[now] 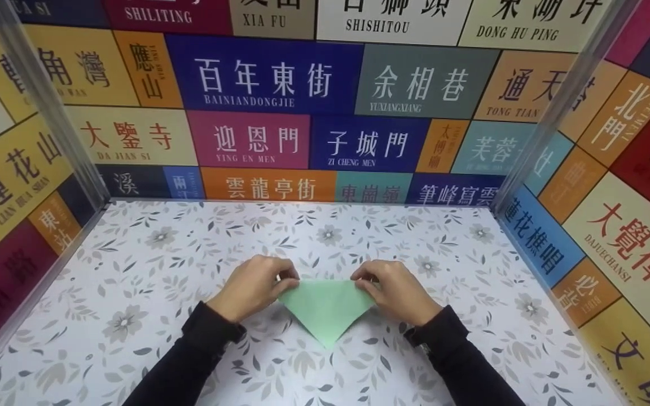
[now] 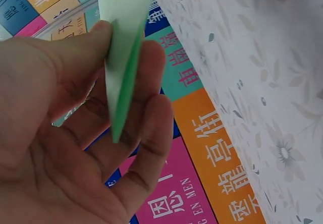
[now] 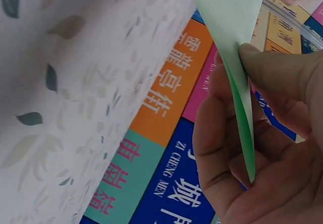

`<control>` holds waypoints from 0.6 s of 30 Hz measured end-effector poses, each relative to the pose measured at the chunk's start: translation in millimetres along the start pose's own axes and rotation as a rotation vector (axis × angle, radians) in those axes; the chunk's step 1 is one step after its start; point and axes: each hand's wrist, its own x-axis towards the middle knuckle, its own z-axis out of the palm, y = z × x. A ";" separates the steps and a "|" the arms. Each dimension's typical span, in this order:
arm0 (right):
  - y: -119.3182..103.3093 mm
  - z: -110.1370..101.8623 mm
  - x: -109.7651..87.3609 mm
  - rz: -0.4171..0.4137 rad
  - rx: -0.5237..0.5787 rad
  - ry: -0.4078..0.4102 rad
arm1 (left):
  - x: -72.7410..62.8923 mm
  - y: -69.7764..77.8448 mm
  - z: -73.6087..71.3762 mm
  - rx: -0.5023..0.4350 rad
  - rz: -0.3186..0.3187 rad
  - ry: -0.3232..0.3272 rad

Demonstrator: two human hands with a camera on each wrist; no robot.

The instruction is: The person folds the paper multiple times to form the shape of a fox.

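Between the two hands is a light green sheet of paper, folded into a triangle with its long edge at the top and a point toward the person. My left hand pinches its left corner between thumb and fingers. The right corner is pinched the same way by my right hand. In the left wrist view the folded paper opens slightly, showing a darker green inner side beside the thumb. A similar gap between layers of the paper shows in the right wrist view.
A white table surface with grey flowers and leaves lies under the hands. Behind it stands a back wall of coloured panels with Chinese lettering. Similar side walls rise at left and right, with clear corner strips where they meet the back.
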 end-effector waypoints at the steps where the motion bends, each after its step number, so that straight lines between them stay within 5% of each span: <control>1: 1.6 2.7 -0.2 0.011 -0.014 -0.008 | -0.1 -0.9 1.4 -0.004 0.001 -0.008; 8: 8.1 19.8 -0.7 0.061 -0.076 -0.010 | -1.0 0.8 8.0 0.012 0.104 -0.035; 18: 14.0 31.2 -2.4 0.093 -0.141 0.006 | -6.2 7.0 29.5 0.073 0.195 -0.223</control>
